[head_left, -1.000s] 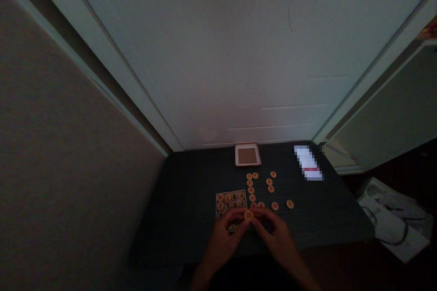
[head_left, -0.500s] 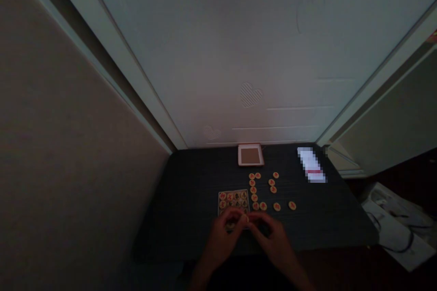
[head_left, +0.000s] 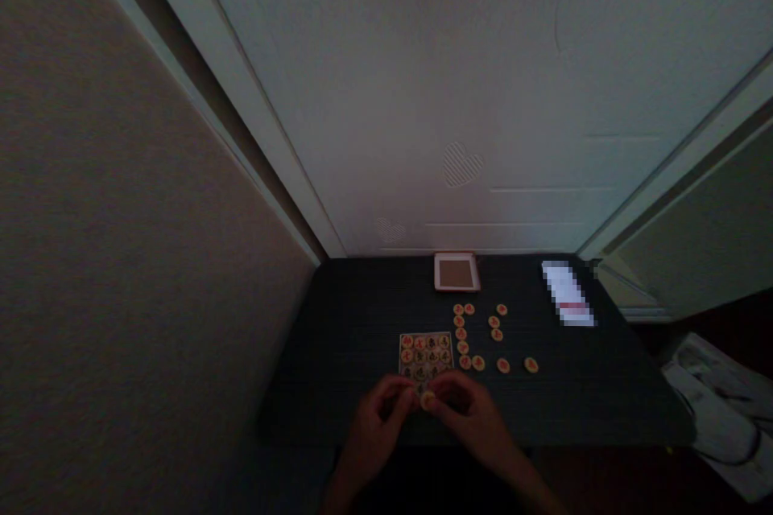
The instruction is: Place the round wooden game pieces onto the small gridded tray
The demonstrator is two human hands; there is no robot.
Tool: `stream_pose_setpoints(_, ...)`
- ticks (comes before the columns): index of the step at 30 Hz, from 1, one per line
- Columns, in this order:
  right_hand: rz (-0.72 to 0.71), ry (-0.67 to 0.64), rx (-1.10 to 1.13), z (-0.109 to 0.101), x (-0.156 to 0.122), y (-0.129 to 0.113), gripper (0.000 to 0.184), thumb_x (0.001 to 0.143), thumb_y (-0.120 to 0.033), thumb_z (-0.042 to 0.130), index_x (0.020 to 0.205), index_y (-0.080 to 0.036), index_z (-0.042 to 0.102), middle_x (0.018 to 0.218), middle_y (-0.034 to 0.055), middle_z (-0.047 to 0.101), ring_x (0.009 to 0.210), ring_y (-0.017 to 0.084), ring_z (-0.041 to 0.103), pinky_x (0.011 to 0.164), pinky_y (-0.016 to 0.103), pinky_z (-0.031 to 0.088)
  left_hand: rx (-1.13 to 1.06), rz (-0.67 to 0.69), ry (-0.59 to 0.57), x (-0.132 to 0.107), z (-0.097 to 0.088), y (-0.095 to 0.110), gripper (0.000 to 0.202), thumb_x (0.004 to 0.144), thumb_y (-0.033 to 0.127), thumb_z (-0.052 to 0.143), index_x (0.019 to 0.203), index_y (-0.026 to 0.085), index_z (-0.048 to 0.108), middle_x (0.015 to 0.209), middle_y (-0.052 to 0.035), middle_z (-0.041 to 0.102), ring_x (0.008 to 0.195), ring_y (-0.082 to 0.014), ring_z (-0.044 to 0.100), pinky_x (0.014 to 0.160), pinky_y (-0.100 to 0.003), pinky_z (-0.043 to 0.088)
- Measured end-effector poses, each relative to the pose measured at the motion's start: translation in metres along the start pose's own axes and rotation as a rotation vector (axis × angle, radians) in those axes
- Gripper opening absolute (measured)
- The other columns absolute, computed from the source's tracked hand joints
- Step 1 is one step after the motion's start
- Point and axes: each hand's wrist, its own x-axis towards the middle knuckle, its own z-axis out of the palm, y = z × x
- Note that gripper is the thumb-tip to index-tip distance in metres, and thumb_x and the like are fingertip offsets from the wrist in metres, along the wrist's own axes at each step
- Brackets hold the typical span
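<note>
My right hand [head_left: 468,410] pinches a round Chinese chess piece [head_left: 427,400] between thumb and fingers, just over the near edge of a shallow box of pieces [head_left: 401,354]. Close beside it, the thumb and fingertips of my left hand [head_left: 383,410] are pressed together; what they hold, if anything, is hidden. Rows of red-marked and dark-marked pieces fill the visible part of the box, and my hands cover its near part. To the right, several red-marked pieces [head_left: 463,347] lie on the dark table in a bracket-like line, with others [head_left: 503,365] spread farther right.
A shallow open box lid [head_left: 457,256] with a brown inside lies at the back of the dark table [head_left: 350,306], against a pale panel with embossed hearts. A lit, blurred-out phone-like thing [head_left: 568,294] is at the back right. White objects [head_left: 718,410] sit beyond the table's right edge.
The view has shifted, so the table sits slightly farther right. The chess piece has moved toward me, now at my right fingertips, and my hands uncover another row of the box.
</note>
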Motion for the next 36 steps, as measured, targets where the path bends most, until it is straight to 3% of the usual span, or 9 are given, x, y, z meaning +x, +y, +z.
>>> stream_pose_setpoints(6, 0.002, 0.018, -0.15, -0.001, 0.02, 0.011, 0.024, 0.09, -0.038, 0.069, 0.108, -0.022, 0.073, 0.103, 0.0065, 0.077, 0.094, 0.023, 0.072, 0.087, 0.036, 0.057, 0.208, -0.014, 0.17, 0.013, -0.021, -0.026, 0.028, 0.09, 0.045, 0.061, 0.104, 0.022, 0.07, 0.093, -0.0055, 0.081, 0.088, -0.0248, 0.077, 0.082, -0.035, 0.058)
stream_pose_setpoints(12, -0.054, 0.08, -0.385, 0.016, 0.042, 0.018, 0.009, 0.088, -0.023, 0.068, 0.094, -0.02, 0.074, 0.09, 0.0049, 0.076, 0.08, 0.021, 0.071, 0.075, 0.031, 0.055, 0.369, 0.015, 0.09, 0.018, -0.018, -0.042, 0.027, 0.094, 0.042, 0.056, 0.111, 0.024, 0.067, 0.092, -0.0041, 0.079, 0.084, -0.0228, 0.075, 0.079, -0.034, 0.057)
stream_pose_setpoints(17, -0.065, 0.076, -0.441, 0.028, 0.051, 0.018, 0.007, 0.086, -0.015, 0.068, 0.083, -0.02, 0.073, 0.078, 0.0014, 0.074, 0.072, 0.019, 0.069, 0.068, 0.026, 0.052, 0.432, 0.04, 0.093, 0.019, -0.015, -0.042, 0.024, 0.095, 0.041, 0.055, 0.109, 0.026, 0.067, 0.093, -0.0029, 0.079, 0.086, -0.0214, 0.075, 0.08, -0.032, 0.056)
stream_pose_setpoints(26, -0.095, 0.143, -0.532, 0.035, 0.058, 0.027, 0.008, 0.086, -0.015, 0.069, 0.079, -0.019, 0.071, 0.079, 0.0025, 0.073, 0.073, 0.02, 0.069, 0.07, 0.028, 0.051, 0.445, 0.05, 0.113, 0.022, -0.013, -0.037, 0.023, 0.093, 0.042, 0.056, 0.102, 0.027, 0.07, 0.091, -0.0015, 0.079, 0.083, -0.0207, 0.074, 0.078, -0.03, 0.054)
stream_pose_setpoints(36, -0.14, 0.163, -0.564, 0.027, 0.045, 0.024, 0.01, 0.09, -0.016, 0.063, 0.091, -0.02, 0.073, 0.09, 0.0052, 0.076, 0.082, 0.022, 0.071, 0.079, 0.031, 0.054, 0.469, -0.043, 0.158, 0.03, -0.007, -0.034, 0.025, 0.092, 0.047, 0.055, 0.097, 0.026, 0.067, 0.092, -0.0024, 0.079, 0.084, -0.0214, 0.074, 0.074, -0.029, 0.052)
